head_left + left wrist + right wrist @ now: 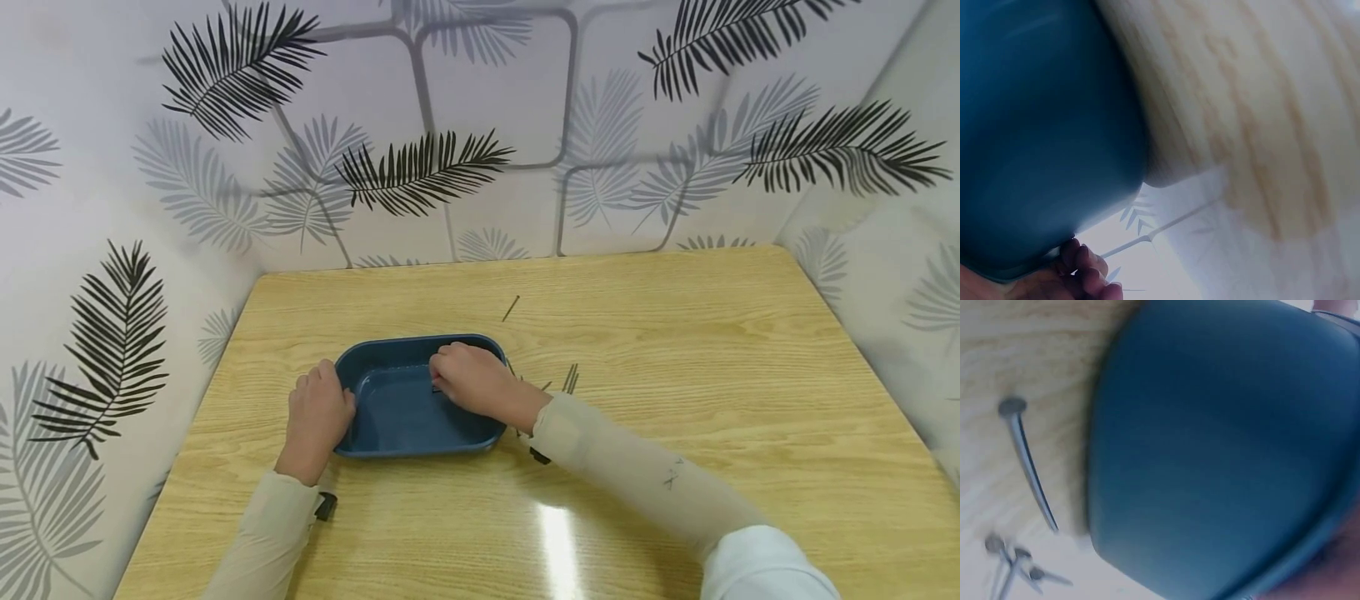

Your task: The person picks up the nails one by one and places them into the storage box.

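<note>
A blue plastic tray [416, 417], oblong with rounded corners and raised walls, sits on the wooden table. At its left end my left hand [318, 412] grips the rim; the left wrist view shows fingers [1094, 269] curled at the edge. My right hand [472, 379] is over the right part of the tray, fingers curled in a pinch. A short dark sliver, seemingly part of a nail [437, 389], shows under those fingers; most of it is hidden. Just outside the tray's right end lies a loose steel nail [1032, 465], close to the wall.
Several more nails [571, 379] lie right of the tray, partly behind my right forearm. One single nail [511, 307] lies beyond the tray's far edge. The wooden table [675, 333] meets a leaf-patterned wall [480, 100] at the back.
</note>
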The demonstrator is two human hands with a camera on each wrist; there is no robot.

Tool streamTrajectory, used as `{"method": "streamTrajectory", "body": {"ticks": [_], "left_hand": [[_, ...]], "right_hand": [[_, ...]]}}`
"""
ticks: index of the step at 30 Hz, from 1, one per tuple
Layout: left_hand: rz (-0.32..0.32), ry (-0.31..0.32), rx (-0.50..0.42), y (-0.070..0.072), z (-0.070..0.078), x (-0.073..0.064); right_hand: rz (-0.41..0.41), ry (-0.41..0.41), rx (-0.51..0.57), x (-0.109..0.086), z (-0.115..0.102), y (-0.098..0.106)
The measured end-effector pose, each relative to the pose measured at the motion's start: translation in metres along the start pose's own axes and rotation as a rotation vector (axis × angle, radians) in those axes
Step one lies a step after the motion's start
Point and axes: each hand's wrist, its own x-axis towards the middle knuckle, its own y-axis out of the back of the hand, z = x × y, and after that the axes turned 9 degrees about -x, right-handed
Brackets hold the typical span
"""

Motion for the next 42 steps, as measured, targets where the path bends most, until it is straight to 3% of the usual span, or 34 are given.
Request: {"method": "streamTrajectory", "body": {"ticks": [5,11,27,31,35,42], "left_hand": [[0.007,0.0,0.006,0.0,-0.001,-0.001],[0.004,0.008,0.0,0.0,-0.001,-0.001],[0.044,-0.021,-0.002,0.0,0.002,-0.003],[0.024,-0.015,-0.003,-0.001,0.0,-0.002],[0.005,-0.003,-0.003,-0.001,-0.001,-0.001],[0.02,-0.022,-0.003,0.0,0.001,-0.002]], "right_hand": [[0.034,0.025,0.035,-0.007,0.005,0.014],[0.078,0.0,0.075,-0.017,0.016,0.027],[0.156,-0.159,0.099,-0.065,0.071,0.056],[0.129,-0.183,0.105,-0.077,0.084,0.054],[0.053,-0.178,0.108,-0.087,0.092,0.044],[-0.054,-0.06,0.118,-0.101,0.098,0.021]]}}
